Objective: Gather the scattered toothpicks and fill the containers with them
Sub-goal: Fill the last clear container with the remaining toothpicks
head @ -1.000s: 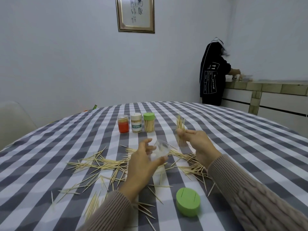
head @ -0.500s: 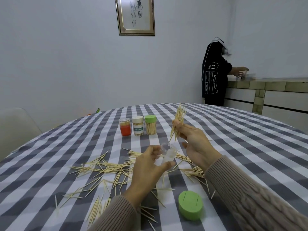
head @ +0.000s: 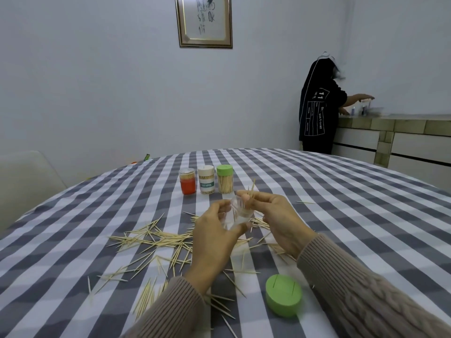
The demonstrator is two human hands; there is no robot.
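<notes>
The clear jar (head: 238, 212) is hard to make out, its glassy wall blending with the fingers around it; the left hand (head: 214, 236) is gripping it from the left, fingers and thumb curling round it, above the middle of the table (head: 341, 206). The right hand (head: 275, 220) is pinching a few toothpicks (head: 251, 191) at the jar's mouth; only their tips are showing above the fingers, and how far they are reaching into the jar cannot be told. Loose picks (head: 156, 240) are lying scattered on the checked cloth from 9 o'clock round to 6 o'clock of the hands, some passing under the wrists and sleeves. A green lid (head: 283, 298) is lying at 5 o'clock. Three filled jars are standing in a row at 12 o'clock: an orange jar (head: 187, 181), a white jar (head: 206, 179) and a green-capped jar (head: 225, 179). A pale chair (head: 24, 181) is being cut off at 9 o'clock. A framed picture (head: 203, 20), cropped at the top, is hanging on the far wall. At 2 o'clock a person in black (head: 317, 106) is reaching over a counter (head: 400, 132), its small items blurred.
</notes>
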